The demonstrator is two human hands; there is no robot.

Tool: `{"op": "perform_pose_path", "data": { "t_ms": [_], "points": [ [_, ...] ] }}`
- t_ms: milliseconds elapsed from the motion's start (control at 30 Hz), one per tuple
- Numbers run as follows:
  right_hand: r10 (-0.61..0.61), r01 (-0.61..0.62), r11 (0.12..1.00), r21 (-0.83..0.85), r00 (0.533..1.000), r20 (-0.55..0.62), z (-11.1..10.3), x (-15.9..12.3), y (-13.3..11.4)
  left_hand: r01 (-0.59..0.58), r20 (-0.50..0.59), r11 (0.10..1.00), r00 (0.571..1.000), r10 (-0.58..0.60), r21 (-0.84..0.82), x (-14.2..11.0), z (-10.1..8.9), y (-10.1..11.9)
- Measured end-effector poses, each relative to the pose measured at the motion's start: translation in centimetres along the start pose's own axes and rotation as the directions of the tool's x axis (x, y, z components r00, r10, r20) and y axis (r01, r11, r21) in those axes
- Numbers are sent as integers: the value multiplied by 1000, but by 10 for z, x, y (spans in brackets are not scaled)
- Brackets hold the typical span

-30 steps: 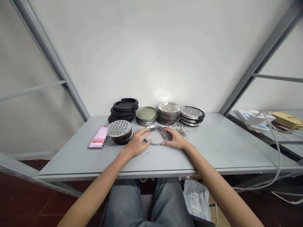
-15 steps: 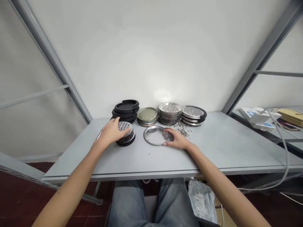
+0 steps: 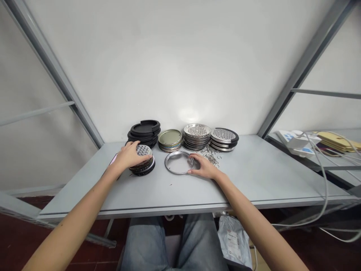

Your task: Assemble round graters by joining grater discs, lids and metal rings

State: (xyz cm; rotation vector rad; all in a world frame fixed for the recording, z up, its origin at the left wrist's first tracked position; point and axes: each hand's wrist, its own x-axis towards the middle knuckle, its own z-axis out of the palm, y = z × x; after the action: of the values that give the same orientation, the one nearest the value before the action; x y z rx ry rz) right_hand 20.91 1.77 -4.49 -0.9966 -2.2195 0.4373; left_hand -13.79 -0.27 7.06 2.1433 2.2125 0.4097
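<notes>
At the left, my left hand (image 3: 129, 154) spans a short stack of round discs, with thumb and fingers on either side of the top grater disc (image 3: 144, 150). That disc is silver with raised teeth; darker and black rims (image 3: 144, 171) show below it. A shallow round metal lid (image 3: 179, 163) with a raised shiny rim lies flat on the table. My right hand (image 3: 203, 166) grips its right edge, fingers at the far side and thumb at the near side. Parts of both rims are hidden by my fingers.
Along the wall stand black rings (image 3: 145, 130), green-topped lids (image 3: 170, 137), silver grater discs (image 3: 197, 131) and perforated discs with black edging (image 3: 225, 134). Small metal rings (image 3: 211, 156) lie scattered nearby. White cables (image 3: 321, 177) hang at the right, by a white box (image 3: 299, 142).
The view has shifted slightly, so everything on the table appears further left. Both hands keep their places on the grater disc and the lid.
</notes>
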Motion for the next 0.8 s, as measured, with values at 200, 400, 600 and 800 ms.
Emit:
{"op": "perform_pose_path", "data": {
  "t_ms": [200, 400, 600, 800],
  "points": [
    [-2, 2, 1000, -9, 1000, 2, -1, 0, -2, -242, -167, 966, 960, 224, -95, -21, -13, 24],
    [4, -4, 1000, -14, 1000, 2, 0, -1, 0, -645, -157, 710, 761, 629, -284, -42, 13, 77],
    [19, -19, 1000, 20, 1000, 4, -3, 1, 0, -647, -68, 673, 737, 673, -359, -15, 76, 96],
    [67, -57, 991, 124, 994, -81, -5, 3, 2, -669, -203, 650, 737, 645, -361, -4, 105, 97]
  ]
}}
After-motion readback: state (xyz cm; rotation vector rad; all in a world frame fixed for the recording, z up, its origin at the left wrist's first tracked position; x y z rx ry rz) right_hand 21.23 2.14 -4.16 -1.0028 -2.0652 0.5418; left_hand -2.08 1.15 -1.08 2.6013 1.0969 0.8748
